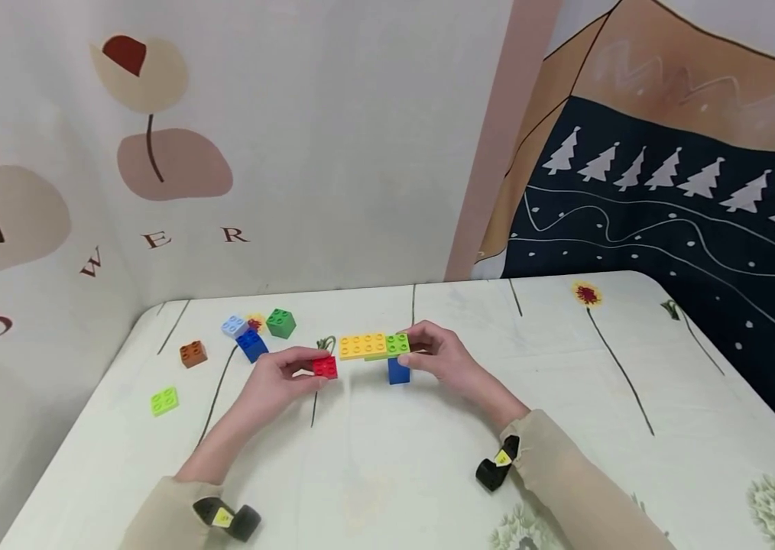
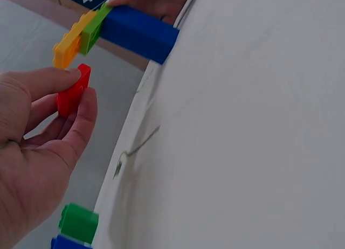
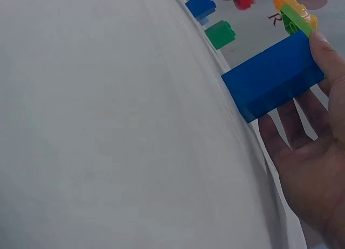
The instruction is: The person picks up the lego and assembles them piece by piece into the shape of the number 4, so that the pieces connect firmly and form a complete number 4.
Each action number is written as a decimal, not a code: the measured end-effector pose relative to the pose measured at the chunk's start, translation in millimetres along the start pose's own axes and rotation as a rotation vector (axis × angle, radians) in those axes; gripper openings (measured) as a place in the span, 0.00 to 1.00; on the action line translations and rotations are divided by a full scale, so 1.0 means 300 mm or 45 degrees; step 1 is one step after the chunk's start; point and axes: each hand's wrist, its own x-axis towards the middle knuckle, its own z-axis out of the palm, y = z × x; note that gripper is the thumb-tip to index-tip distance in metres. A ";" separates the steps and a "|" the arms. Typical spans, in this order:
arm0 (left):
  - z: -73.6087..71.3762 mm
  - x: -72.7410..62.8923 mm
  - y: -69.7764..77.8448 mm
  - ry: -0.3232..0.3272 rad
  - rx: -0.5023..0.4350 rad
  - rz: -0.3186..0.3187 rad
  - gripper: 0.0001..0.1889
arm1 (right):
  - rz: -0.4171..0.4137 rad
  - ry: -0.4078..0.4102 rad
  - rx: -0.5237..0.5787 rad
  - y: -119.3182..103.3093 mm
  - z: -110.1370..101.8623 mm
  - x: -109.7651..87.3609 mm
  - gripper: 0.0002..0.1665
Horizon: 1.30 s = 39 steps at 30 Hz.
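Observation:
My left hand (image 1: 286,376) pinches a red brick (image 1: 325,367) between thumb and fingertips, just left of a small block structure. That structure has a tall blue block (image 3: 272,76) at its base, with a lime green brick (image 1: 397,344) on top. A yellow brick (image 1: 362,346) with two rows of studs juts out to the left, and lime green also shows beneath its right part. My right hand (image 1: 444,353) grips the lime green end from the right side. In the left wrist view, the red brick (image 2: 74,92) is held on edge, close below the yellow brick (image 2: 73,41).
On the left of the white-covered table (image 1: 374,473) lie a green block (image 1: 280,323), a blue block (image 1: 252,345), a light blue brick (image 1: 233,326), a brown brick (image 1: 193,354) and a lime green plate (image 1: 164,401). A patterned cloth (image 1: 332,153) hangs behind.

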 end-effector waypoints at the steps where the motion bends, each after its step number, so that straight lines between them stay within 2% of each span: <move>1: 0.013 0.007 0.007 0.001 -0.013 -0.006 0.21 | 0.000 0.001 0.000 0.000 -0.001 0.000 0.20; 7: 0.073 0.044 0.035 0.021 -0.072 -0.082 0.26 | 0.015 -0.017 -0.009 -0.005 -0.006 0.002 0.20; 13: 0.099 0.072 0.036 0.022 -0.120 -0.116 0.28 | 0.053 -0.037 -0.034 -0.023 -0.012 0.008 0.19; 23: 0.109 0.087 0.037 0.011 -0.194 -0.112 0.29 | 0.034 -0.064 -0.066 -0.023 -0.019 0.016 0.18; 33: 0.103 0.080 0.053 -0.029 -0.269 -0.055 0.28 | 0.050 -0.072 -0.138 -0.039 -0.017 0.017 0.21; 39: 0.102 0.078 0.054 -0.021 -0.313 -0.083 0.28 | 0.072 -0.073 -0.161 -0.043 -0.021 0.017 0.22</move>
